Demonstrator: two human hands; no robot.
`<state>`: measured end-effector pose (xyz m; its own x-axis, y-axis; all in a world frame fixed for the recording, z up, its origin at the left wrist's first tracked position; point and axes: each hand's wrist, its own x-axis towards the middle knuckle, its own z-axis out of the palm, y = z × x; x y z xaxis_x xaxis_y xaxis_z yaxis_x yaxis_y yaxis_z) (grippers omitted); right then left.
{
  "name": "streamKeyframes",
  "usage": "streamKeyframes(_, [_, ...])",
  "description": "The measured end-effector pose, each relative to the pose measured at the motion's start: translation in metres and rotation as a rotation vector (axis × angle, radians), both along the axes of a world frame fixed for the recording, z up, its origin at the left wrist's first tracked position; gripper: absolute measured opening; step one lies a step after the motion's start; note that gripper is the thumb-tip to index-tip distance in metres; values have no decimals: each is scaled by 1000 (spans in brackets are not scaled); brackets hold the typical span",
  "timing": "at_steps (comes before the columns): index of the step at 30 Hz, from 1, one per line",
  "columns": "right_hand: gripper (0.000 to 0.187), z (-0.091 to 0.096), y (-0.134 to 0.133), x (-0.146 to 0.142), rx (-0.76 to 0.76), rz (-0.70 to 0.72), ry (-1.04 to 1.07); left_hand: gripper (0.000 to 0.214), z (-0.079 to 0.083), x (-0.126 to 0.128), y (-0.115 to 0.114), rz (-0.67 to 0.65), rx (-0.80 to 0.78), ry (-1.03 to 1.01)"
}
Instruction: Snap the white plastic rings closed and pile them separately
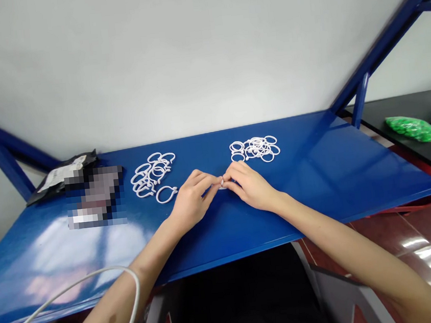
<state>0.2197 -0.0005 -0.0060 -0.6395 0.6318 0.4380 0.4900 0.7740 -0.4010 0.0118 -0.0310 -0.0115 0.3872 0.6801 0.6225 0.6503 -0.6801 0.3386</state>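
Note:
My left hand (193, 199) and my right hand (251, 186) meet over the middle of the blue table (216, 238). Thumbs and fingers of both pinch a small white plastic ring (222, 183); most of it is hidden behind the fingers. Left of my left hand lies a loose pile of white rings (157, 170), several with a gap and small tabs at the ends. One single ring (166, 194) from it rests close to my left wrist. Beyond my right hand is a second pile of white rings (258, 149), overlapping one another.
A black plastic package (66, 174) with a white label lies at the back left, beside a pixelated object (99, 194). A white cable (92, 272) crosses my left forearm. Blue frame bars (361, 100) rise at both sides. At right, a bag of green pieces (414, 129) rests on a black surface.

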Motion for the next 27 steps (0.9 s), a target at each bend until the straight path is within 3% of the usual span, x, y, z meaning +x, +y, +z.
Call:
streamKeyframes(2, [13, 2, 4, 1, 12, -69, -22, 22, 7, -5, 1, 212, -8, 118])
streamKeyframes(5, [13, 4, 14, 11, 89, -214, -142, 39, 20, -17, 1, 655, -112, 328])
streamKeyframes(6, [13, 5, 18, 17, 107, -264, -189, 42, 23, -22, 1, 761, -183, 394])
streamKeyframes(8, [13, 5, 26, 29, 126, -362, -279, 43, 27, -29, 2, 852, -336, 502])
streamKeyframes(11, [15, 3, 34, 43, 140, -480, -359, 41, 24, -33, 4, 759, -441, 526])
streamKeyframes(18, [23, -2, 39, 50, 171, -521, -336, 39, 10, -26, 7, 163, -367, 303])
streamKeyframes(20, [23, -3, 38, 48, 170, -498, -284, 41, 7, -29, 8, 138, -310, 293])
streamKeyframes(23, [21, -1, 34, 42, 163, -432, -202, 34, 1, -37, 11, 227, -242, 316])
streamKeyframes(27, [19, 2, 24, 27, 127, -304, -148, 16, -4, -47, 16, 271, -264, 312])
